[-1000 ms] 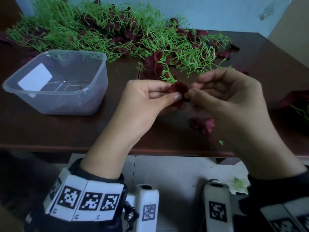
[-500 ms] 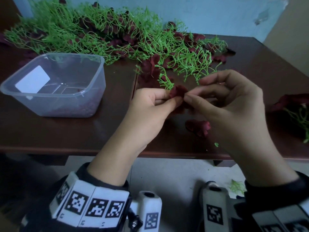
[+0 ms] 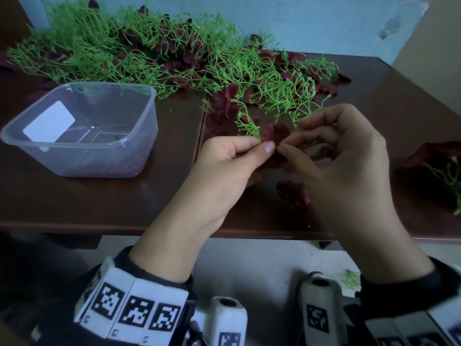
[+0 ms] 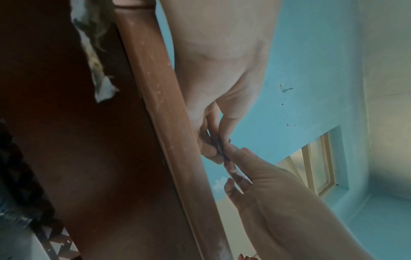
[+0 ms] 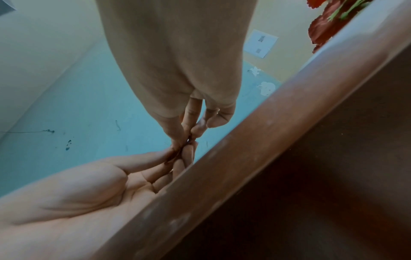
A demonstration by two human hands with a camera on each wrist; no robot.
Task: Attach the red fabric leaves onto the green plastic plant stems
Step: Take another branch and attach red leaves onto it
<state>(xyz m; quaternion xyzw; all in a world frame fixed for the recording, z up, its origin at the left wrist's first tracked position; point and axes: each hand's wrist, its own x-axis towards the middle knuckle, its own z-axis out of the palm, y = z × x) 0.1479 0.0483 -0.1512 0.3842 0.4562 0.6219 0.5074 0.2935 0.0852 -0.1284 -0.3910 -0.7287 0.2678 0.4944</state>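
Both hands, left [image 3: 224, 163] and right [image 3: 344, 156], pinched one leaf [image 3: 277, 133] at frame centre, fingertips clamped together; it looked liable to slip off the thin stem [image 3: 247, 121]

I can't see most of the red leaf [image 3: 276, 133]: my left hand [image 3: 225, 166] and right hand [image 3: 341, 158] cover its lower part where they pinch it. Right of that leaf, a leafy sprig [image 3: 439, 166] runs off the head view's edge. Behind it, the green stem pile [image 3: 149, 53] is cropped at the top.
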